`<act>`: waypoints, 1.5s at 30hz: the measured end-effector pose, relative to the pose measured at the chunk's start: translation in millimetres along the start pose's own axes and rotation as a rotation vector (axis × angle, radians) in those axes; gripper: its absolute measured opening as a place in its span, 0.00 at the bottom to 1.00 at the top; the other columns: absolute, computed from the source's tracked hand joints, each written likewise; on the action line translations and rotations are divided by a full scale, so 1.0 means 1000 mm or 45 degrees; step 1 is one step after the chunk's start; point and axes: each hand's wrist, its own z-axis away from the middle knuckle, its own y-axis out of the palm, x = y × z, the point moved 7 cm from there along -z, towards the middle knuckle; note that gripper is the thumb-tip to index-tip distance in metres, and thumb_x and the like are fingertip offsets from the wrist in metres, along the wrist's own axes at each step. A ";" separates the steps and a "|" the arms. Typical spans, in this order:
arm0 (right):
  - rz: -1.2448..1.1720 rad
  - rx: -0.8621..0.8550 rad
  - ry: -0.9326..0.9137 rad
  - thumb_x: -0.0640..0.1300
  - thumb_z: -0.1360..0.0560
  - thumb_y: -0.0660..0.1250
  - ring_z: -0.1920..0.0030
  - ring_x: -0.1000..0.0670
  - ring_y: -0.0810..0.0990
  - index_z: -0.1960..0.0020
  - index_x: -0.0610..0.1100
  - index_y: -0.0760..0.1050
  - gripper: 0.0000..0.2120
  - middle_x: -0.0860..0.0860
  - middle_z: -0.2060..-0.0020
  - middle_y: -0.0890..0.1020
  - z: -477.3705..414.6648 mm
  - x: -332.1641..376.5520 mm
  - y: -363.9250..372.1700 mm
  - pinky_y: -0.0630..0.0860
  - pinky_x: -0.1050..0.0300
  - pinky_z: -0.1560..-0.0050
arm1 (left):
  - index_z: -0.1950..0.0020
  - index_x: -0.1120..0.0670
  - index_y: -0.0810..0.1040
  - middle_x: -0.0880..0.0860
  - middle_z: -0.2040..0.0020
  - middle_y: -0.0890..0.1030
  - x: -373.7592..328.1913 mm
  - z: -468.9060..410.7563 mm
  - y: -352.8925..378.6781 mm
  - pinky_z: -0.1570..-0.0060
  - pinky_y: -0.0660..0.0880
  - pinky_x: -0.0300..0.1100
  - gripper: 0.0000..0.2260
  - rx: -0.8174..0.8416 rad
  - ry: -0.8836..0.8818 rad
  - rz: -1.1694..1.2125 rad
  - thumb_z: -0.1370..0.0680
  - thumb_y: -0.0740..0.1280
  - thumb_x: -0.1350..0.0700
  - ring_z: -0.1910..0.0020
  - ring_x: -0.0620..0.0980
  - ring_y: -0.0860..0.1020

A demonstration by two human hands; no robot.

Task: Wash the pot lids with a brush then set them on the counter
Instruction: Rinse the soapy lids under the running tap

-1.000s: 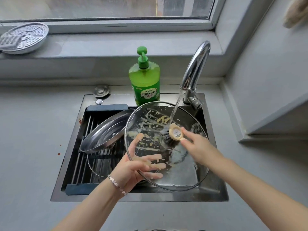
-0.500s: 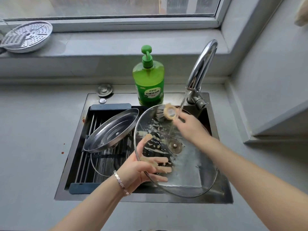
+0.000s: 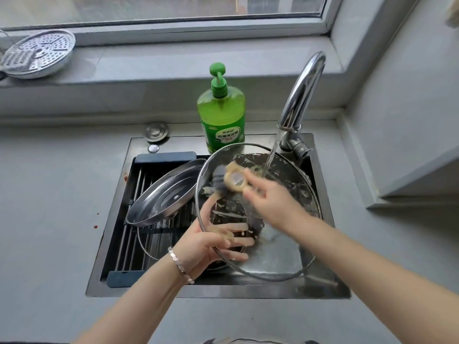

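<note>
Over the sink [image 3: 110,234] the glass lid [image 3: 273,254] tilts under the running tap [image 3: 303,90], a steel lid [image 3: 161,194] leaning on the rack [image 3: 149,234] beside it. My left hand [image 3: 201,244] grips the glass lid's rim, fingers [image 3: 238,242] behind the glass; my blurred right hand [image 3: 270,202] holds the brush [image 3: 232,180] against its upper part.

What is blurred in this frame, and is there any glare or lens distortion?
Head view: the right hand and brush are smeared by motion; the left hand gripping the glass lid, the soap bottle and steel lid are sharp; daylight glints on the faucet; the wide lens bows the windowsill.
</note>
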 end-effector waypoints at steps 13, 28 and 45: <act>0.339 0.020 0.256 0.55 0.21 0.56 0.65 0.55 0.71 0.32 0.71 0.55 0.21 0.58 0.67 0.72 0.062 -0.087 -0.033 0.69 0.59 0.63 | 0.33 0.35 0.66 0.71 0.43 0.75 -0.020 0.003 -0.016 0.55 0.77 0.61 0.45 -0.114 0.111 -0.024 0.40 0.57 0.76 0.49 0.72 0.78; -1.068 -0.193 0.960 0.50 0.28 0.68 0.86 0.60 0.57 0.55 0.40 0.70 0.14 0.39 0.66 0.83 0.085 -0.160 -0.031 0.53 0.70 0.86 | 0.31 0.45 0.64 0.75 0.49 0.77 0.003 0.006 0.001 0.62 0.80 0.57 0.37 -0.152 -0.116 0.185 0.34 0.55 0.75 0.51 0.74 0.77; -1.326 -0.253 0.997 0.22 0.26 0.51 0.88 0.55 0.69 0.62 0.39 0.61 0.14 0.28 0.68 0.79 0.101 -0.122 -0.037 0.53 0.71 0.87 | 0.24 0.46 0.44 0.49 0.24 0.41 0.034 -0.001 0.011 0.28 0.38 0.43 0.43 -0.039 0.187 -2.121 0.32 0.54 0.28 0.25 0.49 0.38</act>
